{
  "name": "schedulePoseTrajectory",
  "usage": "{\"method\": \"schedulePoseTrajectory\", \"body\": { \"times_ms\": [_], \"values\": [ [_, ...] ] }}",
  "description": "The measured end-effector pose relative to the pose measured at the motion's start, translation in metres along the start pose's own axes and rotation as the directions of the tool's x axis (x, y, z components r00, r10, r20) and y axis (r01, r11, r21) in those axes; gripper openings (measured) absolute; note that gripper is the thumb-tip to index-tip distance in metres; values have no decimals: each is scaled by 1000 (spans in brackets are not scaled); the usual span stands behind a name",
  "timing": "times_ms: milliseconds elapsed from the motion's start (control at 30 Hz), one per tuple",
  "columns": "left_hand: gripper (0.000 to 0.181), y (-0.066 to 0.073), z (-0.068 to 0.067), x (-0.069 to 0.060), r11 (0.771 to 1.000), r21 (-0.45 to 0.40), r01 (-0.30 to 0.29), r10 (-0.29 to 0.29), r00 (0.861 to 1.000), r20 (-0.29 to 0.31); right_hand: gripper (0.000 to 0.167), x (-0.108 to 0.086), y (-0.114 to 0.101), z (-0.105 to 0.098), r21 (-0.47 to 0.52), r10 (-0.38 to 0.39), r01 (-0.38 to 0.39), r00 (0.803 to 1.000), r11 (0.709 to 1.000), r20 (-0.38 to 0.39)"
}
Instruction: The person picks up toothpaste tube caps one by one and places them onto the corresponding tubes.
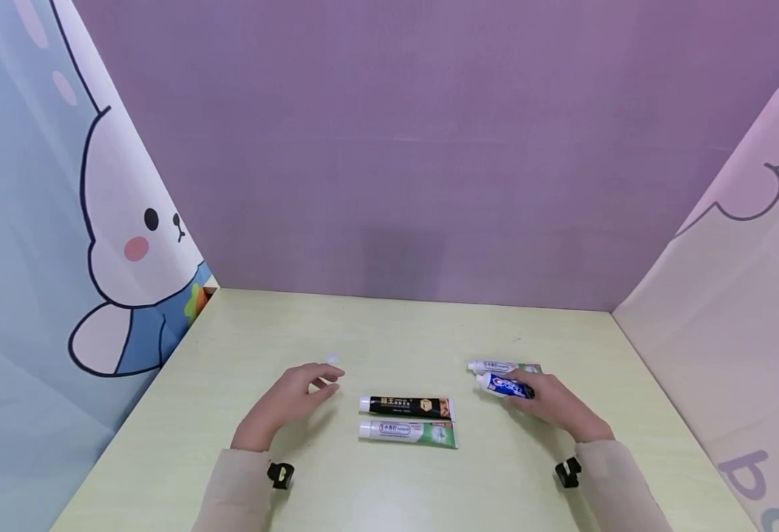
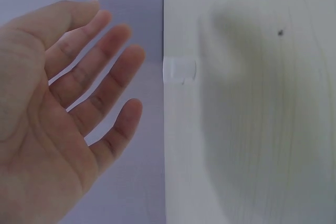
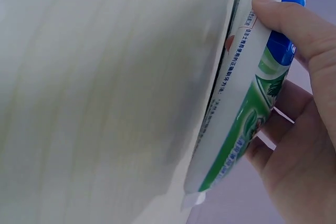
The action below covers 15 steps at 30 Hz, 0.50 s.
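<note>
My right hand (image 1: 549, 399) grips a blue toothpaste tube (image 1: 505, 386) at the right of the table. In the right wrist view, the thumb and fingers of this hand (image 3: 299, 145) pinch the tube (image 3: 244, 98), whose near side shows white, green and blue. Just behind it lies a white and green tube (image 1: 496, 366); whether they touch I cannot tell. My left hand (image 1: 293, 403) hovers over the table, empty, its fingers relaxed and apart (image 2: 68, 98). Between the hands, a black tube (image 1: 406, 407) lies directly behind another white and green tube (image 1: 408, 432), caps pointing left.
A small whitish piece (image 1: 332, 358) lies on the table (image 1: 389, 488) beyond my left hand, also visible in the left wrist view (image 2: 179, 70). A purple backdrop (image 1: 389, 148) stands behind the table, with printed cloths (image 1: 24, 295) on both sides.
</note>
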<state>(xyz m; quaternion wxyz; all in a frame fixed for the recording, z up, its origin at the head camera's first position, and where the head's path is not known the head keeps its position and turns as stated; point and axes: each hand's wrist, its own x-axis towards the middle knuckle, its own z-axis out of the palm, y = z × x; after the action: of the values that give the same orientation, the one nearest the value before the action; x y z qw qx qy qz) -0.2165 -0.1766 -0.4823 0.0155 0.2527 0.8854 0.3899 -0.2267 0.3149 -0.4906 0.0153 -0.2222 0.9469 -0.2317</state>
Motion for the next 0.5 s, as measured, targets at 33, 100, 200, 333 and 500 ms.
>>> {"method": "schedulePoseTrajectory", "body": {
  "times_ms": [33, 100, 200, 333, 500],
  "values": [
    [29, -1, -1, 0, 1000, 2, 0, 0, 1000, -3, 41, 0, -1, 0, -5, -2, 2, 1000, 1000, -1],
    [28, -3, -2, 0, 1000, 9, 7, -7, 1000, -11, 41, 1, -4, 0, -9, -7, 7, 1000, 1000, 3],
    [26, -7, -5, -1, 1000, 13, 18, -17, 999, -29, 42, 3, -8, 0, -6, 3, -3, 1000, 1000, 18],
    [26, -14, -8, -1, 999, 11, 48, -48, 998, -44, 43, 5, -15, 1, 36, 27, -29, 998, 999, 53],
    [27, -21, -9, 0, 993, 2, 119, -119, 991, -54, 41, 7, -24, 3, 50, 5, -8, 999, 999, 52]
  ]
}}
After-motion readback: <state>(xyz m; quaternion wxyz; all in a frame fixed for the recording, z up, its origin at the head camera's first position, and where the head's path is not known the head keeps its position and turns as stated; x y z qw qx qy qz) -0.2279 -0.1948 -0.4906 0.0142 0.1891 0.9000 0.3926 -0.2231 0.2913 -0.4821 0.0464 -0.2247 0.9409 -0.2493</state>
